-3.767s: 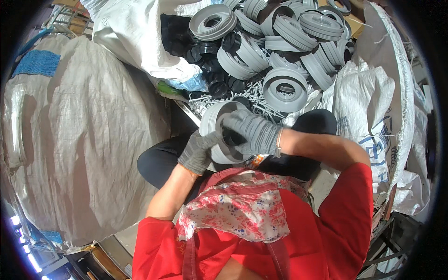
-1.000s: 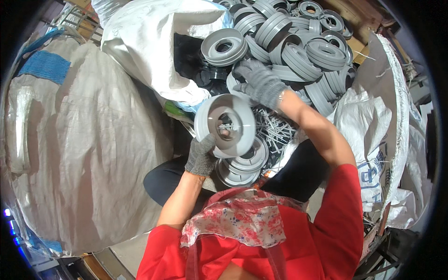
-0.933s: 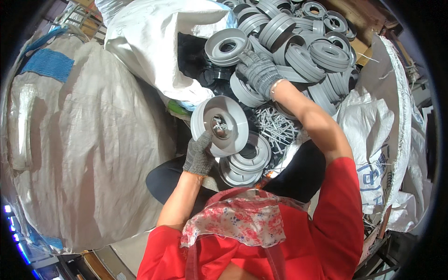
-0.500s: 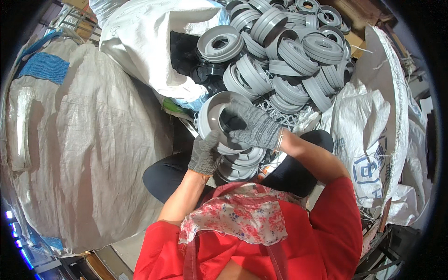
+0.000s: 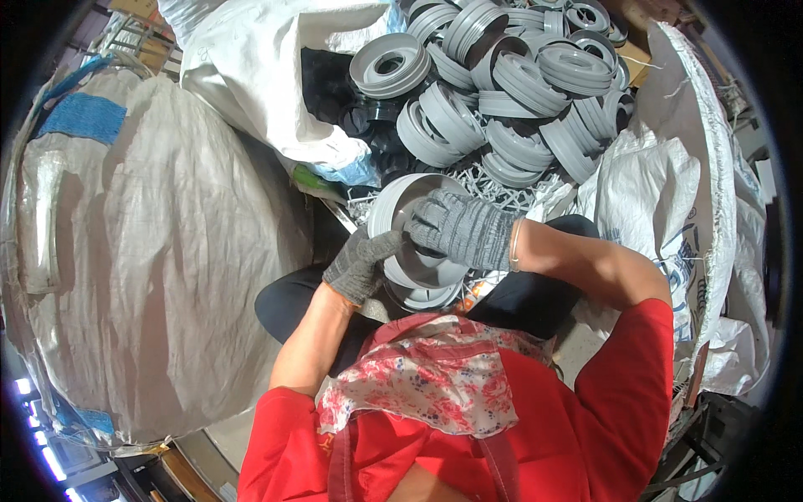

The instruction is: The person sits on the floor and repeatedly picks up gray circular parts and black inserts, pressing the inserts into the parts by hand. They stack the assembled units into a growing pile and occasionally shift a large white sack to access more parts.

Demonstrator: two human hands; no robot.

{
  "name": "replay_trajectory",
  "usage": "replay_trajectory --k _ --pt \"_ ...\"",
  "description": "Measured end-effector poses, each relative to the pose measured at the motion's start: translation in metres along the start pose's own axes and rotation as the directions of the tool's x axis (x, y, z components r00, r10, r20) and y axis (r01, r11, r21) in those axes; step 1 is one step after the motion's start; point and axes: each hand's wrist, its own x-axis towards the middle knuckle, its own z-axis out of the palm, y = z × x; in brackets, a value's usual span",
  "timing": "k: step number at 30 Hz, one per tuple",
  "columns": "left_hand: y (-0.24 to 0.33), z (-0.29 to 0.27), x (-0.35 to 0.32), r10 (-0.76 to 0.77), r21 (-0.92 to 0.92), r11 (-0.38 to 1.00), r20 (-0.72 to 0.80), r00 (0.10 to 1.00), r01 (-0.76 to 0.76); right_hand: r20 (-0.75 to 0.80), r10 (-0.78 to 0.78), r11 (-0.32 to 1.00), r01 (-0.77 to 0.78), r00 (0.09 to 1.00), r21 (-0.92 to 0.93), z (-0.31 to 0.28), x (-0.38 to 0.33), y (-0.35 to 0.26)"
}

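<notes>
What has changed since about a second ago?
The right hand has come from the pile of gray rings, back toward the person, and now reaches into the gray ring; whether it grips anything is hidden. The left hand keeps hold of that ring; the pale sack at left stays put.

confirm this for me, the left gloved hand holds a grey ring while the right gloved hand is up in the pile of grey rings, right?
Not quite: the right hand is not in the pile of grey rings. The head view shows it at the same grey ring that the left hand holds.
</notes>
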Motion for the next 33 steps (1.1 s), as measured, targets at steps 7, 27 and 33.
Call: replay_trajectory --k 7,27,33 --pt "-0.024 0.017 0.003 0.376 0.541 0.794 -0.082 0.923 -0.275 0.199 0.670 0.341 -0.534 0.716 0.774 -0.007 0.000 -0.004" --pt "-0.001 -0.011 0.035 0.602 0.831 0.242 0.276 0.749 -0.500 -0.367 0.543 0.836 -0.527 0.756 0.152 0.012 0.063 0.163" --pt "0.046 -0.030 0.098 0.458 0.590 0.766 -0.220 0.861 -0.256 0.013 0.824 0.561 -0.820 0.566 0.114 0.024 0.098 0.233"
